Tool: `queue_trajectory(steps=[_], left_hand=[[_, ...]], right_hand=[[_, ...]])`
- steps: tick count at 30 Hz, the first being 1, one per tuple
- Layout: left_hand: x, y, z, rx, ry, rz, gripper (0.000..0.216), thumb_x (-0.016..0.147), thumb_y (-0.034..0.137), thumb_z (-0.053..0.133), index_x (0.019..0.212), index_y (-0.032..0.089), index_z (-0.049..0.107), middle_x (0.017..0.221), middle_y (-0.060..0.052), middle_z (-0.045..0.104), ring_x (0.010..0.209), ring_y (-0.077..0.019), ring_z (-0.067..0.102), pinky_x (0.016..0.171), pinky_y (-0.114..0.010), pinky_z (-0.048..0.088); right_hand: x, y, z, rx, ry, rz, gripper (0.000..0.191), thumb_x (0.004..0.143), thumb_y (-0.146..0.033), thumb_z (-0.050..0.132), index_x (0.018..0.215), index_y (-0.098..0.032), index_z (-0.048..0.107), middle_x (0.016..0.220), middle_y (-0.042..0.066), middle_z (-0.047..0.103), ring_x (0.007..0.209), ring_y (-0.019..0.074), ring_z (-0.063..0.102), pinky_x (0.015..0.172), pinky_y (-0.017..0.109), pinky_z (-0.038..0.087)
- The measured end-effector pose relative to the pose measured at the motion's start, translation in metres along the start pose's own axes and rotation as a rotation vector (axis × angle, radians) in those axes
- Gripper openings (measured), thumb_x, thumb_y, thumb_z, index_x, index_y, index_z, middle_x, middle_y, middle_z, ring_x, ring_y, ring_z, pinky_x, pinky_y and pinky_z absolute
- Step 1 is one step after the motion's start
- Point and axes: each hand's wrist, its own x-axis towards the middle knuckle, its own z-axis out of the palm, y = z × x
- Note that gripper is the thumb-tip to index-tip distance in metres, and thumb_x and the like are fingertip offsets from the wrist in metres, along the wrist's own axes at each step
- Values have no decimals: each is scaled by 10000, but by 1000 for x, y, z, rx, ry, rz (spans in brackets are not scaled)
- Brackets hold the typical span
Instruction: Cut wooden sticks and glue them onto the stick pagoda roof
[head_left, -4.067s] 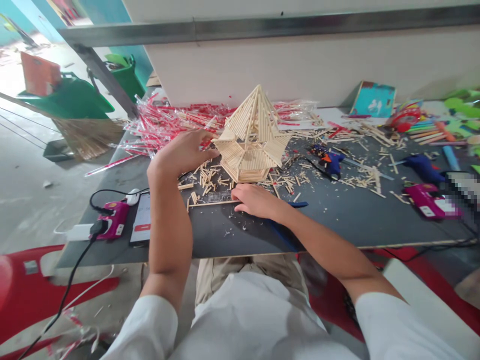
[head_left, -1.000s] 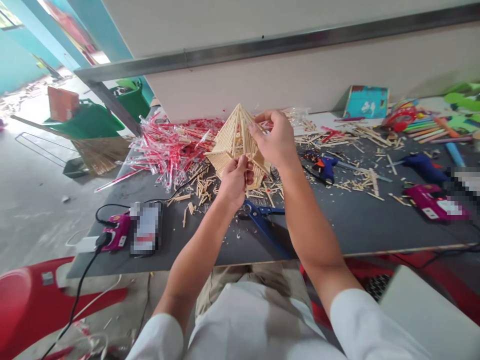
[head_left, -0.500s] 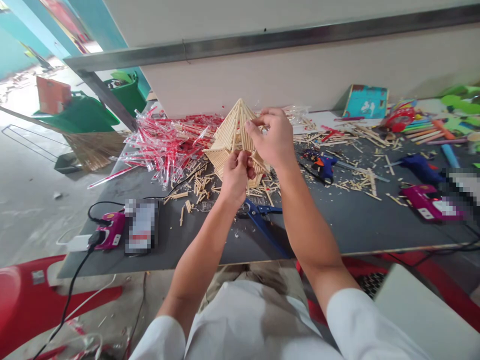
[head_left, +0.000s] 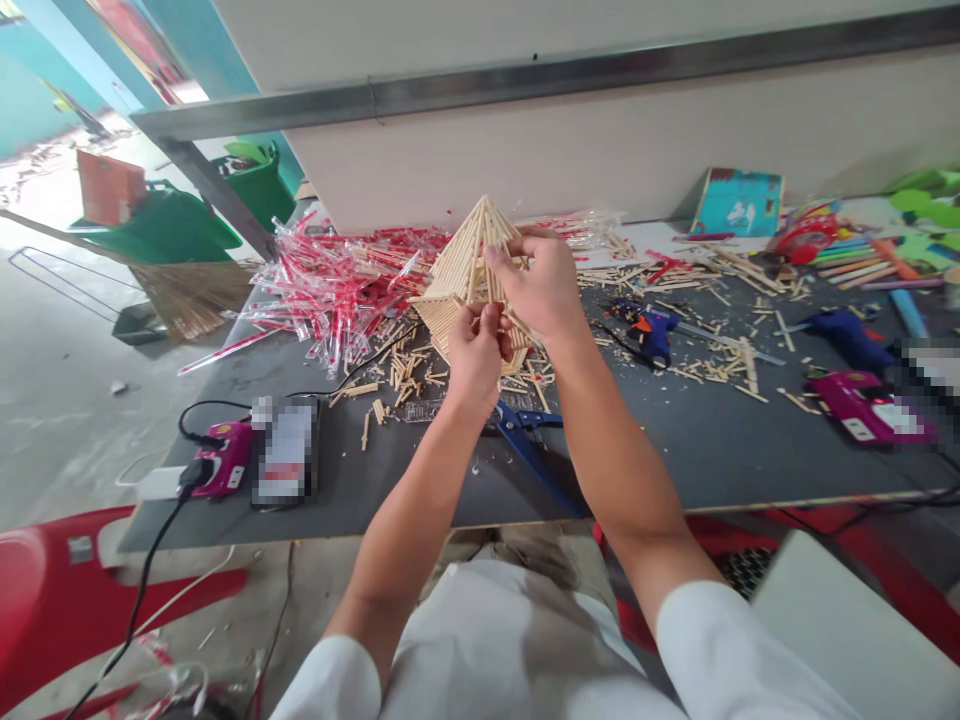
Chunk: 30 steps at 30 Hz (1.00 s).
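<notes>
A small model house of pale wooden sticks (head_left: 454, 265), with a pointed roof, stands on the table in front of me. My left hand (head_left: 480, 350) is closed at the lower front of the roof, thumb and fingers pinching by the stick ends there. Higher on the right side, my right hand (head_left: 546, 285) grips the roof, its thumb on the front sticks and its fingers behind. Both hands hide much of the model's lower right part. Below them lie blue-handled cutters (head_left: 536, 460), partly under my left wrist.
Red and clear plastic wrappers (head_left: 337, 290) heap at the left. Cut stick pieces (head_left: 405, 375) litter the table (head_left: 390, 485). Blue glue guns (head_left: 652, 335) lie right, near a magenta power block (head_left: 862, 405). Another magenta block (head_left: 229, 455) and a phone (head_left: 285, 450) sit front left.
My right hand has come down slightly and its thumb now presses on the roof sticks, with the fingers closed in around the side. The left hand stays at the roof's lower front.
</notes>
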Motion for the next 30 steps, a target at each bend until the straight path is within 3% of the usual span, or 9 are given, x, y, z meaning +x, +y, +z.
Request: queue_trajectory(steps=[5, 9, 14, 21, 30], left_hand=[[0, -6, 0, 111, 46, 112, 206, 1062, 177, 502, 862, 195, 548, 710, 38, 612, 434, -47, 474, 462, -233, 391], [-3, -16, -1, 386, 143, 327, 184, 1060, 247, 509, 923, 198, 621, 761, 4, 672, 522, -82, 562, 545, -239, 415], [-6, -22, -1, 653, 255, 551, 173, 1046, 270, 534, 967, 220, 681, 726, -18, 626, 660, -151, 561, 677, -265, 364], [-10, -10, 1, 775, 217, 519, 203, 1008, 181, 532, 820, 215, 602, 700, -23, 498, 673, -177, 471, 676, -293, 271], [-14, -2, -1, 827, 154, 497, 176, 1008, 189, 520, 841, 222, 566, 680, -1, 447, 652, -180, 420, 671, -289, 254]], right_hand=[[0, 6, 8, 32, 18, 24, 112, 934, -336, 714, 893, -232, 726, 1158, 114, 716, 1108, 259, 657, 1107, 487, 497], [0, 9, 12, 62, 40, 24, 91, 925, -322, 715, 901, -235, 722, 1152, 106, 715, 1127, 265, 650, 1114, 499, 498], [0, 9, 12, 54, 35, 35, 119, 924, -322, 721, 855, -225, 721, 1161, 119, 707, 1147, 278, 649, 1122, 510, 485], [1, 8, 11, 72, 37, 26, 120, 918, -288, 725, 818, -221, 727, 1143, 111, 717, 1158, 275, 646, 1129, 505, 478], [1, 5, 7, 47, 9, 70, 96, 918, -269, 739, 857, -195, 736, 1189, 144, 698, 1222, 280, 617, 1163, 498, 448]])
